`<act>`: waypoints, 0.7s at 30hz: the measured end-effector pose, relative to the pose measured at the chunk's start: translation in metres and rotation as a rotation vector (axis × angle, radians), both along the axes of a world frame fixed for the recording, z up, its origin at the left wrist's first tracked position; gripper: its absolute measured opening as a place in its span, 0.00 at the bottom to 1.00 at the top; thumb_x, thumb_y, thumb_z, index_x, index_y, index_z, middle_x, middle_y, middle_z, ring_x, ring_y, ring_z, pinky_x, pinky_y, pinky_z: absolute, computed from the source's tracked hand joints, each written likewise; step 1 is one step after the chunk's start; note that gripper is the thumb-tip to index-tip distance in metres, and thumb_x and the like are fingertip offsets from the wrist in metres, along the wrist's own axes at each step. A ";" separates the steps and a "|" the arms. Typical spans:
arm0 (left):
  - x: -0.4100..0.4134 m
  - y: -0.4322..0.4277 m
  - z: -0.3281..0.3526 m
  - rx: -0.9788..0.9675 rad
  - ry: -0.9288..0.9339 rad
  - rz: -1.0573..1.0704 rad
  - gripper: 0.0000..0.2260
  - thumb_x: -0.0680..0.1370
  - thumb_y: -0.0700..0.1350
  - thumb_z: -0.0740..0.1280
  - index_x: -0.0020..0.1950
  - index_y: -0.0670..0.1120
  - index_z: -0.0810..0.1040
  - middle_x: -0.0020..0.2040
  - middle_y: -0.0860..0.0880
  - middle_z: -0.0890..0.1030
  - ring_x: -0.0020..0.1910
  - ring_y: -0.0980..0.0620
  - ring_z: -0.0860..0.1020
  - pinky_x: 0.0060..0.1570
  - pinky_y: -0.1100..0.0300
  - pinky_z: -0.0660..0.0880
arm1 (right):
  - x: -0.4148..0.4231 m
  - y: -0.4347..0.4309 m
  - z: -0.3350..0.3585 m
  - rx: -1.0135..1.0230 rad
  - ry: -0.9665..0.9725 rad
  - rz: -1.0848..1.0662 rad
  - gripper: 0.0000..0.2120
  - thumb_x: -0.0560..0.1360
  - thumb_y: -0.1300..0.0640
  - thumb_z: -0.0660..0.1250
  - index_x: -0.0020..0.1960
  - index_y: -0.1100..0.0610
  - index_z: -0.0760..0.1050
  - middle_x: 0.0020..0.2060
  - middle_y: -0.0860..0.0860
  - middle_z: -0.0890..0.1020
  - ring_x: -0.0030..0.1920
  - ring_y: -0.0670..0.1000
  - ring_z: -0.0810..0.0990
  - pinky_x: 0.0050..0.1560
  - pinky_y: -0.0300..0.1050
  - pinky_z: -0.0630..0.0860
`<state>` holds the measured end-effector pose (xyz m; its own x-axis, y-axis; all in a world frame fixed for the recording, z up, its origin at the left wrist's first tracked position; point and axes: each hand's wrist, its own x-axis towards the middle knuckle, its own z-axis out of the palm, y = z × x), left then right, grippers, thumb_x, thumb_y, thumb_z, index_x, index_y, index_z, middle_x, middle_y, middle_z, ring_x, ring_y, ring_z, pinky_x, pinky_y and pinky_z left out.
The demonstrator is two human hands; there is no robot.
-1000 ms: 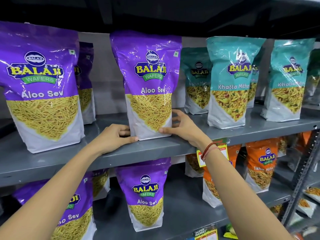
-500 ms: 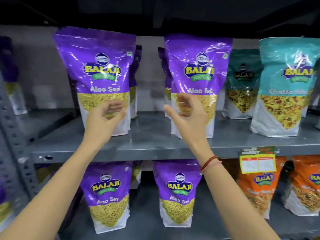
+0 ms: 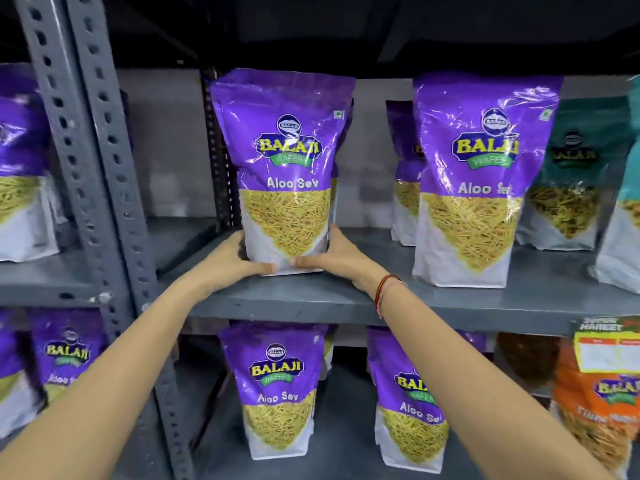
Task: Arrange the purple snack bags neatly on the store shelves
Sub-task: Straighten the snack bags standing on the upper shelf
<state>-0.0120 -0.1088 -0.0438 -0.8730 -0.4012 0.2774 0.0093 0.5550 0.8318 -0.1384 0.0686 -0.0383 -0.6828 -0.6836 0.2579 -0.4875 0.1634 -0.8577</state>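
A purple Aloo Sev bag (image 3: 284, 168) stands upright on the grey upper shelf (image 3: 450, 303), near its left end. My left hand (image 3: 232, 259) grips its lower left corner and my right hand (image 3: 332, 258) its lower right corner, thumbs nearly meeting at the base. A second purple bag (image 3: 481, 181) stands to the right on the same shelf, with another purple bag (image 3: 403, 174) partly hidden behind it. Two more purple bags (image 3: 277, 389) (image 3: 412, 407) stand on the shelf below.
A perforated grey upright post (image 3: 100, 202) rises just left of the held bag. More purple bags (image 3: 20, 174) fill the neighbouring rack at left. Teal bags (image 3: 571, 188) stand at the right, an orange bag (image 3: 602, 403) below them under a yellow price tag (image 3: 606, 344).
My view has shifted left along the shelf. Both hands left the right-hand purple bag, crossed over open in the air, and now grip the base of the left-hand purple bag.
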 end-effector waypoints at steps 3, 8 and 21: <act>-0.002 -0.001 0.000 0.067 0.037 -0.020 0.42 0.53 0.50 0.81 0.65 0.48 0.69 0.59 0.51 0.80 0.57 0.52 0.79 0.62 0.53 0.73 | -0.001 0.003 0.001 -0.003 0.021 -0.062 0.46 0.59 0.48 0.81 0.70 0.55 0.63 0.67 0.52 0.74 0.67 0.53 0.73 0.68 0.48 0.70; 0.004 0.002 0.003 0.135 0.085 -0.122 0.41 0.45 0.58 0.81 0.56 0.56 0.73 0.50 0.57 0.83 0.49 0.56 0.83 0.49 0.62 0.77 | 0.004 0.010 0.001 -0.041 0.120 -0.164 0.46 0.55 0.43 0.82 0.67 0.55 0.67 0.61 0.54 0.77 0.62 0.53 0.75 0.58 0.44 0.73; 0.004 -0.002 0.004 0.154 0.053 -0.232 0.41 0.47 0.56 0.82 0.59 0.58 0.72 0.56 0.54 0.82 0.54 0.56 0.81 0.54 0.61 0.76 | 0.020 0.025 0.001 -0.072 0.193 -0.217 0.41 0.56 0.43 0.81 0.61 0.57 0.68 0.56 0.53 0.79 0.56 0.52 0.78 0.50 0.42 0.72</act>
